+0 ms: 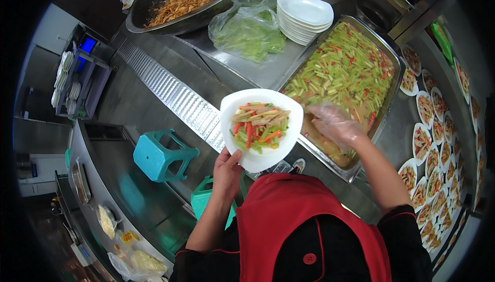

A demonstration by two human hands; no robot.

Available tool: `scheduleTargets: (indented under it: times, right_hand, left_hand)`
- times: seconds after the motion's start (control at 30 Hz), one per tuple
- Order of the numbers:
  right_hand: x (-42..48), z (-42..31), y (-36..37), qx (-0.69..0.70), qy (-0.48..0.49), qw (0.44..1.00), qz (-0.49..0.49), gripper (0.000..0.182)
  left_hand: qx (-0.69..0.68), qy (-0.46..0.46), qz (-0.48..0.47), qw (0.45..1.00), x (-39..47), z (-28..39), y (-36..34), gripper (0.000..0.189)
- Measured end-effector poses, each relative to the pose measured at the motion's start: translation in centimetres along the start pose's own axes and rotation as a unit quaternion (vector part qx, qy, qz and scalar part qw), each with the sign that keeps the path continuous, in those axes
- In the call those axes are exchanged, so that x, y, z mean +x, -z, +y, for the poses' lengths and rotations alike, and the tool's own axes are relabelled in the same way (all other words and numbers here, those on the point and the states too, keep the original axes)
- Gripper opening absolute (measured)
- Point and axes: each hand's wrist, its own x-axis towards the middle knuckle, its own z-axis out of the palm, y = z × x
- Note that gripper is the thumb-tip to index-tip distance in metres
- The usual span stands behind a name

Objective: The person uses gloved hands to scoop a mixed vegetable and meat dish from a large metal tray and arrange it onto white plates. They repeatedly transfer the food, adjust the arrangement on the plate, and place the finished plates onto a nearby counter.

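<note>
My left hand [228,168] grips the near rim of a white rounded-triangular plate [261,162], thumb on top. On the plate lies a heap of pale meat strips [267,115], red pepper strips, celery and carrot. My right hand [334,125], in a thin transparent plastic glove, reaches into a deep steel tray [397,84]. Its fingertips are at the broth in the near part of the tray, and I cannot make out whether they hold anything. Cut celery [340,61] with bits of red chilli fills the tray's far part.
A stack of white plates [305,9] stands beside a plastic bag of green leaves [247,36]. Behind is a large steel basin of shredded food [189,1]. Many filled plates [433,158] crowd the right-hand counter. Turquoise stools [152,156] and a perforated metal floor grating [166,92] are at left.
</note>
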Motion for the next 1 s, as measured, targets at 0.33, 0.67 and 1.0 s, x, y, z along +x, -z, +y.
scheduleTargets:
  times: [0.33,0.67,1.0]
  right_hand:
    - [3.3,-0.6,-2.4,0.174,-0.147,0.956,-0.186,0.064]
    - [0.9,-0.1,-0.2,0.07,-0.116,0.978,-0.161,0.052]
    - [-2.0,0.7,3.5,0.101,-0.092,0.986,-0.093,0.039]
  left_hand:
    - [0.003,-0.027,0.011,1.0,-0.1,0.8,0.6,0.032]
    - [0.02,0.009,0.006,1.0,-0.6,-0.2,0.4,0.034]
    - [0.035,0.028,-0.023,0.999,0.1,-1.7,-0.7,0.032]
